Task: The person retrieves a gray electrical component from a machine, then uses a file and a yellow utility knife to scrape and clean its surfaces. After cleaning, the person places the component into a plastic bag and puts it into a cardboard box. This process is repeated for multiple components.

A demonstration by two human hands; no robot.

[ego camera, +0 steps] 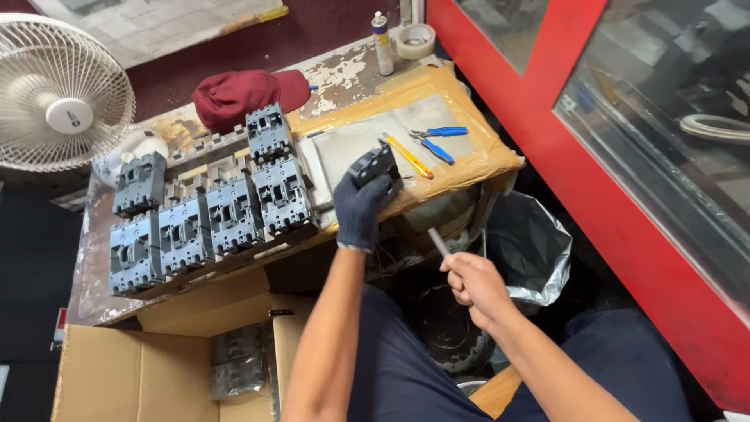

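My left hand [362, 208], in a dark glove, grips a dark grey circuit breaker [375, 166] and holds it tilted at the front edge of the workbench [437, 94]. My bare right hand [472, 286] is lower, off the bench, closed around a thin grey rod-like tool [437, 241] whose tip points up towards the breaker. Several similar grey breakers [211, 211] stand in rows on the left part of the bench.
Blue-handled pliers [437, 139] and a yellow-handled tool [408, 156] lie on the taped cardboard pad. A maroon cap [238, 94], glue bottle [382, 43] and tape roll [416, 39] sit behind. White fan [58, 90] at left, open cardboard box [141, 375] below, bag-lined bin [527, 246] at right.
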